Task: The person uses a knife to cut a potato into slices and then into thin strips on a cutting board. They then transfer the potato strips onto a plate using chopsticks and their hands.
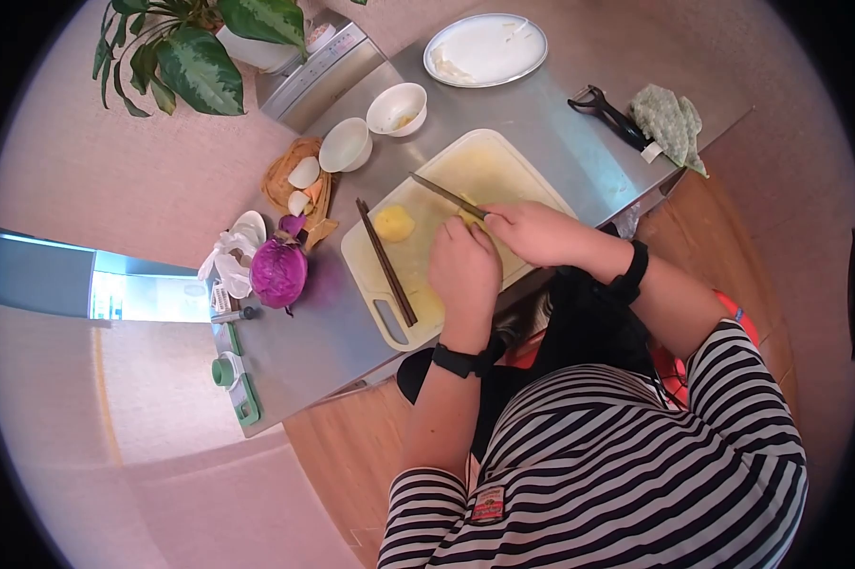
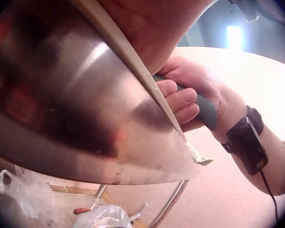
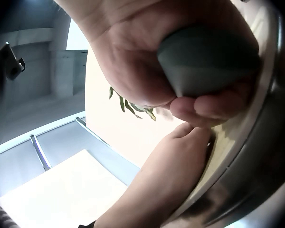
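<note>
My right hand (image 1: 533, 234) grips a kitchen knife (image 1: 446, 195) over the cream cutting board (image 1: 359, 248), its blade pointing to the far left. In the right wrist view, fingers wrap around the dark green knife handle (image 3: 204, 59). My left hand (image 1: 465, 270) lies on the board beside the blade, with bent fingers holding down a yellow potato piece (image 1: 469, 217) that is mostly hidden under the fingertips. A peeled yellow potato chunk (image 1: 394, 223) sits left of that hand. Dark chopsticks (image 1: 386, 261) lie across the board's left part.
Left of the board are a purple cabbage (image 1: 279, 271) and a basket (image 1: 277, 180) with white and orange pieces. Two white bowls (image 1: 346, 145) and an oval plate (image 1: 485, 49) stand farther back. A black peeler (image 1: 617, 119) lies beside a green cloth (image 1: 667, 123) at right.
</note>
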Demonstrator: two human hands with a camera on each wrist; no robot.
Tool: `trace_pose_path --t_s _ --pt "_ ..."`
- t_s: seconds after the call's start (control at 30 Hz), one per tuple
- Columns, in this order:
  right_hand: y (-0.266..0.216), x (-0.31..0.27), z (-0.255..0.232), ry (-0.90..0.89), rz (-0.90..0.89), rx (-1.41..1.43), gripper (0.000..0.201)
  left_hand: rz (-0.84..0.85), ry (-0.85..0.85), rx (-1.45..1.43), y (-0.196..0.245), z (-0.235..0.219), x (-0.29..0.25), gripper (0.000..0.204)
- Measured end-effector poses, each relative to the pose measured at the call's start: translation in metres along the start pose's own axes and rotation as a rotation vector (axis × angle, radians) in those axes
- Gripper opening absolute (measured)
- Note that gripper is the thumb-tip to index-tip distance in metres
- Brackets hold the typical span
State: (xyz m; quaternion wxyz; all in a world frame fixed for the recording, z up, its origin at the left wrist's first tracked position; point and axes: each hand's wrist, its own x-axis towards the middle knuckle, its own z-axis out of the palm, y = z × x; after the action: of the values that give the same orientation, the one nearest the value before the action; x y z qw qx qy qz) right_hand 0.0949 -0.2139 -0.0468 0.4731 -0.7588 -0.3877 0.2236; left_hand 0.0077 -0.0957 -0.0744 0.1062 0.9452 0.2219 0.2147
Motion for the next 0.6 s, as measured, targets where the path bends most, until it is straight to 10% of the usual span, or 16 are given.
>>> trace_pose_path --t_s 0.03,0.6 --pt "-0.012 0.000 -0.006 -0.094 0.250 0.119 0.045 0.015 0.001 0.006 0.000 -0.001 0.001 0.018" --pt "-0.010 -0.013 -0.004 -0.064 0.216 0.177 0.048 -0.015 -0.001 -0.020 -0.001 -0.001 0.001 0.018"
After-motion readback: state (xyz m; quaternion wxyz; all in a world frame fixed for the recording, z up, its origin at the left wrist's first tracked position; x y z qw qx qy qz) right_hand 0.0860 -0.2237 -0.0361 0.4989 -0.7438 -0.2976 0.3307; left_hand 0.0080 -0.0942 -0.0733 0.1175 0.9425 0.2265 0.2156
